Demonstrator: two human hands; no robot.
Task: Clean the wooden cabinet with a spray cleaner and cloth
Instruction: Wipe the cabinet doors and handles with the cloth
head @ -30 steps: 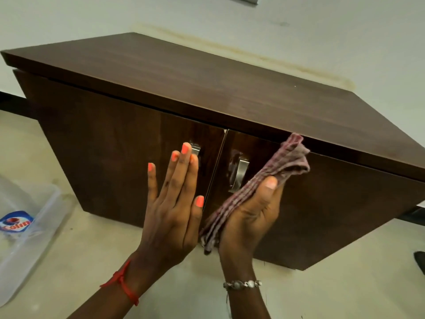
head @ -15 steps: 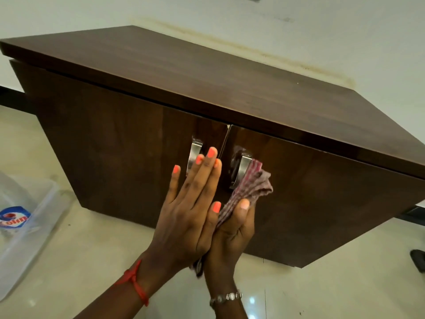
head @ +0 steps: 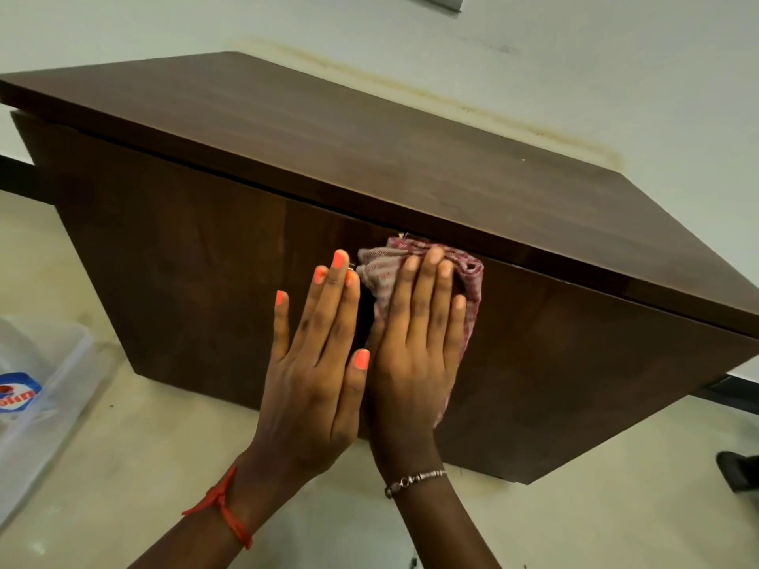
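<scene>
A dark wooden cabinet [head: 172, 256] with two front doors stands against a pale wall. My right hand [head: 419, 355] lies flat over a red-and-white checked cloth [head: 466, 277], pressing it on the doors' upper middle, just under the top's overhang. My left hand [head: 316, 363] rests flat on the left door beside it, fingers together, holding nothing. Both hands and the cloth hide the metal door handles. The spray cleaner does not show as a bottle of its own.
A clear plastic bag or container with a blue-and-red label [head: 16, 394] lies on the beige floor [head: 135, 466] at the left. A dark object [head: 739, 474] sits at the right edge. The cabinet top [head: 369, 158] is bare.
My right hand has turned palm-flat onto the cloth and slid it up over the handles to the doors' top edge. My left hand has moved right and up beside it.
</scene>
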